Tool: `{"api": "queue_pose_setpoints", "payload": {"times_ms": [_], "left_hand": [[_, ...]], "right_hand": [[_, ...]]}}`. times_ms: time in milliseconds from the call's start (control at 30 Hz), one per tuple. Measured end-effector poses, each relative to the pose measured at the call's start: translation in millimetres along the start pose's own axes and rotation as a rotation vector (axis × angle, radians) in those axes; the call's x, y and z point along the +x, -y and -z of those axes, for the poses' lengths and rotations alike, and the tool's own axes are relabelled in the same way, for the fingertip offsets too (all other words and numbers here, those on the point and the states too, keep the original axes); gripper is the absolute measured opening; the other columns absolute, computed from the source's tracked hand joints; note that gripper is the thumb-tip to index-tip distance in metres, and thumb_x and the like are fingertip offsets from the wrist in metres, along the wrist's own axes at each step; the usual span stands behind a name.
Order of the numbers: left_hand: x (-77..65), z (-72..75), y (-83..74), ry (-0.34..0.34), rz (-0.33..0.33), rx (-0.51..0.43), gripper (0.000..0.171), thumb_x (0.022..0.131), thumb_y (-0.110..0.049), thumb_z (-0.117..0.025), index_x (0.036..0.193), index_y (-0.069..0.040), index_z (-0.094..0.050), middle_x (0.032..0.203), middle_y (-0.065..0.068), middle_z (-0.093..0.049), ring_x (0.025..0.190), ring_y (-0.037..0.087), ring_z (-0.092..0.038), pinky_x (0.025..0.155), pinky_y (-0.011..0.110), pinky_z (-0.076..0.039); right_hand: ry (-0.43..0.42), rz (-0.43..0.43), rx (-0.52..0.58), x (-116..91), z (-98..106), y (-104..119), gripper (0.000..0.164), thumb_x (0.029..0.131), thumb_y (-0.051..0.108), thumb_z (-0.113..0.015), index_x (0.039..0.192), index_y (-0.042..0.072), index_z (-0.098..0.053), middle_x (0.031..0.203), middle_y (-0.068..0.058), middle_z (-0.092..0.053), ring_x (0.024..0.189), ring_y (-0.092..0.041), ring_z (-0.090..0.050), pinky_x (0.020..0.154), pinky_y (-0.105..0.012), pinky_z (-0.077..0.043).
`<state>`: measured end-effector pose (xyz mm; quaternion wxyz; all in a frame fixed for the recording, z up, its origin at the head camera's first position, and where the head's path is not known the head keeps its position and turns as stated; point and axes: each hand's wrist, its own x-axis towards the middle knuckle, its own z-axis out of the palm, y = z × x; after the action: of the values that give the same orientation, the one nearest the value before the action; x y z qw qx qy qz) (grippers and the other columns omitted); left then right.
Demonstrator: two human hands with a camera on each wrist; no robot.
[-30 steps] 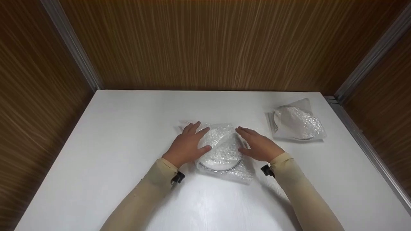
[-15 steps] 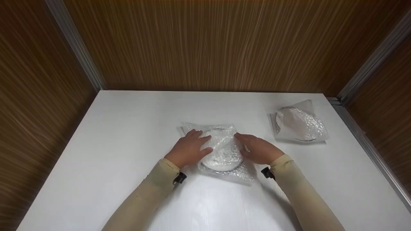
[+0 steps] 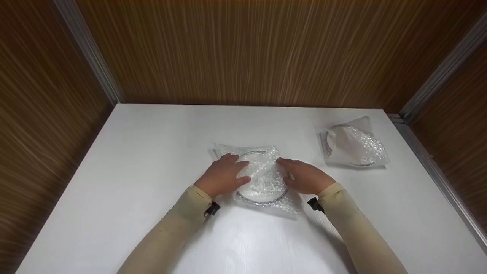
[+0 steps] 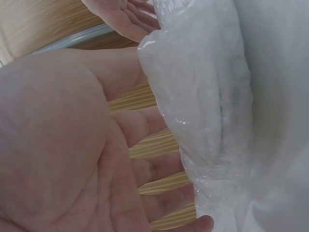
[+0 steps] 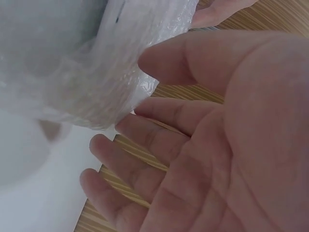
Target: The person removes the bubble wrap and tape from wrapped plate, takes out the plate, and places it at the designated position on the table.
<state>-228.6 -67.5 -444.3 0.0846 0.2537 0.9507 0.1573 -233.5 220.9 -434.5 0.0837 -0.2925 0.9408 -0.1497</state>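
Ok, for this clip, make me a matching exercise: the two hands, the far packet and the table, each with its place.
1. Left hand
2. Far packet
3. Table
4. Right hand

A. Under both packets
B. Touching the near packet on its right
C. Touching the near packet on its left
D. By the far right corner

Pairs: 1-C, 2-D, 3-A, 4-B

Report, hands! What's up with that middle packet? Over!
Left hand and right hand touching opposite sides of bubble-wrapped packet. Packet on white table. Second packet off right, not blocking.
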Motion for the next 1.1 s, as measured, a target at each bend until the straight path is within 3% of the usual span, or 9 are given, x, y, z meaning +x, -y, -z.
{"api": "queue_pose_setpoints", "payload": {"times_ms": [267,567,767,900,1000,1100], "left_hand": [[-1.9,-1.6,0.3,0.035,0.018,-0.022,0.062,0.103,-0.048,-0.058,0.155,-0.016,-0.047,0.16,0.018,-0.04,0.149,0.039,-0.033,0.117,0.057,-0.034],[-4.4,3.6,-2.7,0.052,0.003,-0.044,0.06,0.099,-0.045,-0.067,0.15,-0.016,-0.052,0.144,0.013,-0.053,0.135,0.037,-0.046,0.108,0.053,-0.043],[-7.3,7.7,-6.5,0.145,0.039,-0.046,0.074,0.098,-0.047,-0.068,0.162,-0.026,-0.036,0.158,0.02,-0.039,0.142,0.044,-0.038,0.114,0.056,-0.037],[-10.0,8.8,-8.0,0.174,0.054,-0.048,0.071,0.098,-0.046,-0.068,0.161,-0.028,-0.039,0.16,0.022,-0.035,0.144,0.046,-0.033,0.116,0.057,-0.033],[-11.0,9.8,-9.2,0.169,0.045,-0.043,0.07,0.097,-0.044,-0.07,0.159,-0.027,-0.043,0.154,0.021,-0.04,0.139,0.043,-0.037,0.113,0.055,-0.038],[-12.1,10.5,-10.2,0.153,0.025,-0.035,0.069,0.096,-0.042,-0.072,0.157,-0.024,-0.046,0.148,0.021,-0.044,0.134,0.041,-0.041,0.108,0.052,-0.042]], "right_hand": [[-0.009,-0.011,-0.038,0,-3,6,0.059,0.095,0.011,-0.06,0.152,-0.001,-0.047,0.152,-0.022,-0.052,0.137,-0.042,-0.052,0.113,-0.054,-0.041],[-0.022,0.019,-0.116,-1,-4,12,0.056,0.091,0.011,-0.062,0.145,0.0,-0.056,0.144,-0.022,-0.059,0.124,-0.044,-0.062,0.102,-0.056,-0.05],[-0.002,0.035,-0.147,-1,-5,17,0.053,0.089,0.011,-0.063,0.141,0.0,-0.06,0.141,-0.023,-0.061,0.12,-0.045,-0.064,0.1,-0.057,-0.051],[0.004,0.054,-0.179,0,-6,21,0.047,0.091,0.014,-0.062,0.136,0.001,-0.063,0.138,-0.021,-0.064,0.114,-0.043,-0.067,0.095,-0.057,-0.054],[-0.008,0.062,-0.182,0,-5,23,0.04,0.092,0.017,-0.063,0.13,0.003,-0.066,0.131,-0.018,-0.069,0.11,-0.041,-0.069,0.094,-0.057,-0.054],[-0.039,0.073,-0.18,0,-5,26,0.026,0.091,0.018,-0.065,0.113,0.006,-0.07,0.108,-0.013,-0.074,0.093,-0.037,-0.071,0.086,-0.055,-0.055]]}}
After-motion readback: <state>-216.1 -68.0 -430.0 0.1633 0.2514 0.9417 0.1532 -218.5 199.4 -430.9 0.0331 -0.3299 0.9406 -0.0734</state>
